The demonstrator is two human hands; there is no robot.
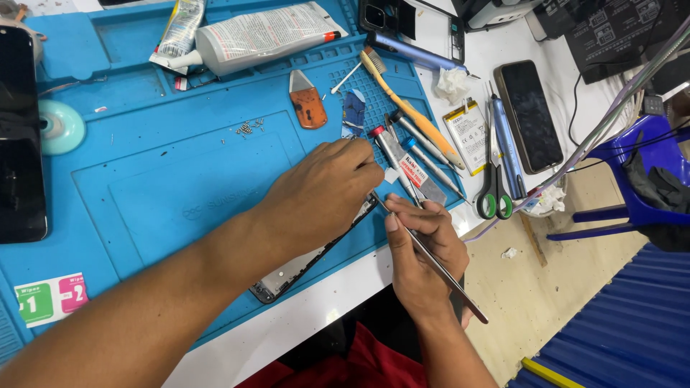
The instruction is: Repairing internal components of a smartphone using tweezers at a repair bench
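Right hand (420,248) is pinching a pair of metal tweezers (431,259), tips poking at the top edge of the opened phone (316,255) near the blue mat's (165,179) front edge. Left hand (327,190) is clamped down over the phone. Looks mid-teardown: 1 little pile of screws (249,128) is already out, orange pry tool (307,108) and glue tube (266,34) lie further back.

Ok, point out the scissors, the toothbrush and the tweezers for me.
scissors (495,195): head view, on the green handle loops.
toothbrush (413,111): head view, middle of the yellow handle.
tweezers (431,257): head view, on the metal shaft held in the right hand (420,251).
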